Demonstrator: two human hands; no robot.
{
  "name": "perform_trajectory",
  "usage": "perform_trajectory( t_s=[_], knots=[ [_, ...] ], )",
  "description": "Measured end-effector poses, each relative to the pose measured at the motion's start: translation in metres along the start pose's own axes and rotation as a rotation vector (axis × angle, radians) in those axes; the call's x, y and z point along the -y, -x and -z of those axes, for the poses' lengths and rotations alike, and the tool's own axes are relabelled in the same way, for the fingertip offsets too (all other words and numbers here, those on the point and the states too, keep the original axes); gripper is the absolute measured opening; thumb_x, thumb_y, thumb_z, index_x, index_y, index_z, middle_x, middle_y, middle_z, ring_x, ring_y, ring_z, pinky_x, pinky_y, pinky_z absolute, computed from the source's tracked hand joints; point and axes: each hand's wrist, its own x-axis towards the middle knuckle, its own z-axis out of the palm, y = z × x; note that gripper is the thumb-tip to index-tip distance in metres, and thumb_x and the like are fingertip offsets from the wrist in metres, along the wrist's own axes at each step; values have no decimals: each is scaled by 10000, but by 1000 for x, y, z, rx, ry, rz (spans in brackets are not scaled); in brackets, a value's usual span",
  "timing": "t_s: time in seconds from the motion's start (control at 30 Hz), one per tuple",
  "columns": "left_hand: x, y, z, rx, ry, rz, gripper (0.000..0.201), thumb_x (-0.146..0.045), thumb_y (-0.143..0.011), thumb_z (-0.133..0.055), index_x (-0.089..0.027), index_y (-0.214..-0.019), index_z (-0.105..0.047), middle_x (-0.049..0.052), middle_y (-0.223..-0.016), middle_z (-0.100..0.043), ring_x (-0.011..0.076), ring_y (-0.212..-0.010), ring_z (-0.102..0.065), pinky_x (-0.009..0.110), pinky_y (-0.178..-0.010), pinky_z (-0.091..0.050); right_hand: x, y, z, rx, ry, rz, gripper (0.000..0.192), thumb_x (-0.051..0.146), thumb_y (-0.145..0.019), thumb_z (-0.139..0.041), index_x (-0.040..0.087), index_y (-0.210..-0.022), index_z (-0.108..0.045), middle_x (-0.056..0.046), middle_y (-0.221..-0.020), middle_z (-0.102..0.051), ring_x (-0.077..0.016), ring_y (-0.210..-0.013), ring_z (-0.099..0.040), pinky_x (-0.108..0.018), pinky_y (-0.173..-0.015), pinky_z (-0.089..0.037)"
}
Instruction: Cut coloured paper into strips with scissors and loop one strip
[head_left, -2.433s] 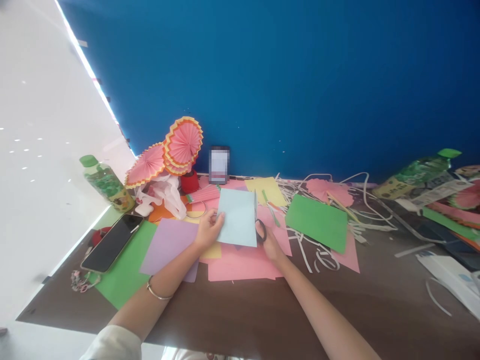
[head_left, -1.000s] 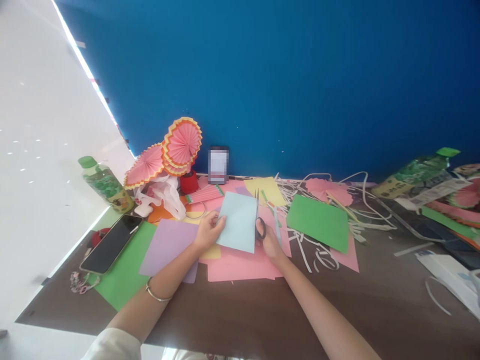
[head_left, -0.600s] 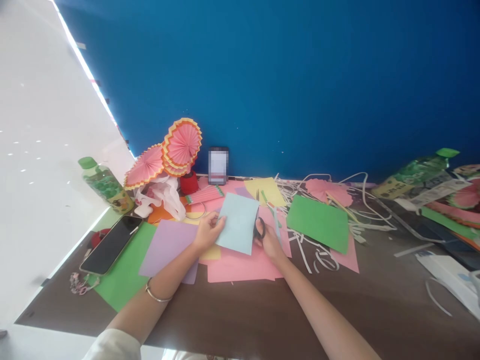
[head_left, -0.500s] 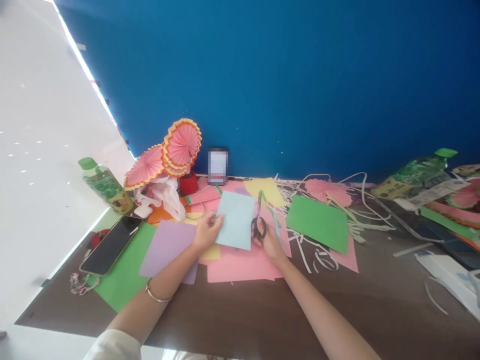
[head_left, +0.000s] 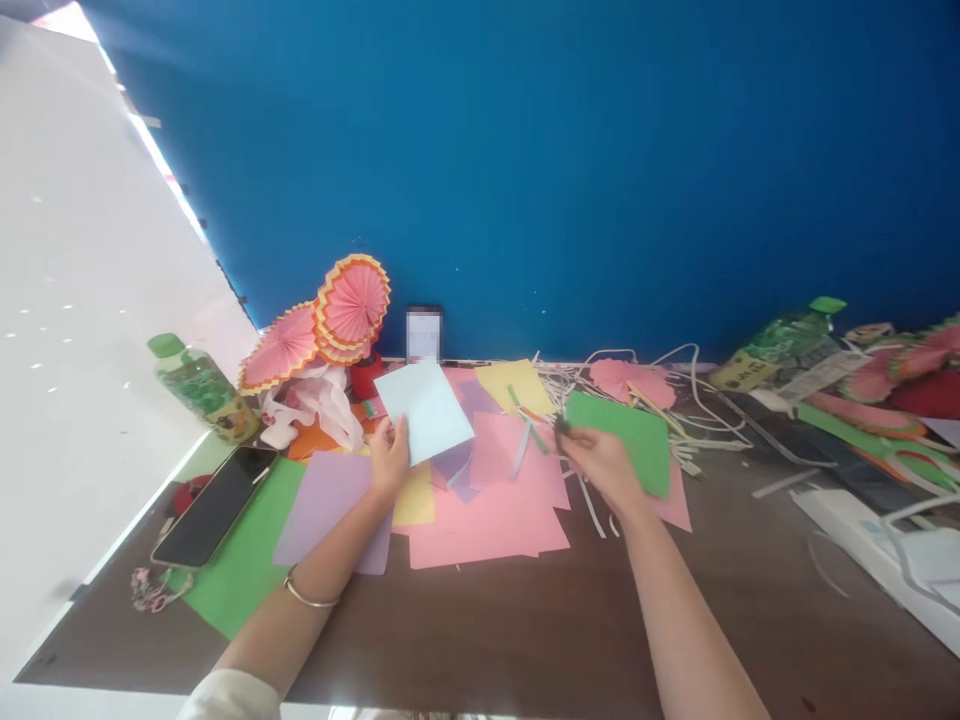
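My left hand (head_left: 389,461) pinches the near corner of a light blue sheet of paper (head_left: 424,410) and holds it tilted above the pink and purple sheets. Over the near left edge of a green sheet (head_left: 628,440), my right hand (head_left: 600,465) grips black-handled scissors (head_left: 562,426); only the dark handle shows and the blades are hidden. A thin light strip (head_left: 520,447) lies on the pink sheets (head_left: 487,505) between my hands.
On the brown table (head_left: 525,640), a phone (head_left: 214,493) lies on a green sheet at left. A green-capped bottle (head_left: 202,387) and pink paper fans (head_left: 352,305) stand behind it. White paper strips (head_left: 705,420), a second bottle (head_left: 780,345) and more craft pieces crowd the right.
The scissors have left the blue sheet's right edge; my right hand carried them right over the green sheet. My left hand lifted and turned the blue sheet leftwards. A cut strip lies on the pink paper.
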Motion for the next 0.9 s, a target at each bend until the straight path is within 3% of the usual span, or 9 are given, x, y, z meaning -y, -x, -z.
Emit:
perform_trajectory(
  t_s=[0.07,0.17,0.3,0.37,0.47,0.57,0.7,0.83,0.9],
  knots=[
    [0,0,0,32,-3,5,317,-479,-772,-501,-186,-664,-443,-71,-485,-378,68,-398,-382,180,-359,-249,-10,-12,23,-214,242,-43,329,424,-568,-685,138,-720,-623,-78,-650,-643,-210,-592,-579,-297,-526,-409],
    [0,1,0,105,-9,9,314,-484,-776,-492,-187,-686,-449,-70,-491,-383,70,-401,-383,180,-360,-246,-28,-26,46,-304,453,-86,262,348,-619,-631,118,-743,-626,-126,-683,-647,-275,-708,-601,-353,-628,-435],
    [1,6,-1,202,-52,-32,326,-489,-779,-486,-188,-666,-427,-72,-484,-364,68,-399,-373,183,-364,-240,-31,-20,29,-451,497,180,297,329,-698,-545,98,-866,-626,-201,-965,-607,-304,-898,-565,-411,-768,-416],
    [2,10,-2,242,-78,-67,336,-486,-783,-481,-189,-644,-406,-73,-480,-349,65,-398,-363,183,-367,-235,-22,-5,0,-301,312,284,353,408,-731,-527,133,-939,-604,-149,-980,-608,-260,-878,-571,-394,-774,-428],
    [4,15,-4,300,-130,-132,352,-472,-794,-474,-187,-614,-376,-76,-476,-322,56,-398,-344,180,-373,-227,-5,23,-50,133,-104,292,409,466,-755,-519,176,-1043,-532,-71,-881,-637,-203,-818,-598,-350,-735,-464],
    [5,19,-4,402,-160,-137,331,-472,-805,-460,-178,-656,-433,-74,-476,-356,59,-389,-374,179,-366,-245,0,35,-77,250,-262,263,415,440,-663,-641,178,-963,-523,-6,-673,-604,-175,-672,-592,-325,-665,-478],
    [5,20,-4,541,-87,-53,405,-497,-852,-343,-156,-990,-514,-41,-552,-525,79,-348,-459,199,-350,-326,-11,17,-55,-27,-260,304,352,444,-619,-647,158,-809,-573,-64,-771,-637,-199,-725,-603,-336,-677,-482],
    [2,16,-2,432,-84,-94,462,-512,-857,-315,-142,-1034,-526,-26,-547,-556,85,-363,-478,206,-382,-363,-32,-16,4,-454,-118,304,439,342,-582,-654,134,-959,-566,-107,-869,-646,-231,-770,-616,-346,-664,-494],
    [0,14,-1,387,-127,-132,440,-505,-852,-342,-141,-994,-547,-27,-525,-548,86,-381,-476,206,-412,-370,-45,-26,30,-606,-112,141,508,308,-597,-633,125,-1052,-503,-94,-786,-643,-208,-636,-616,-329,-564,-503]
  ],
)
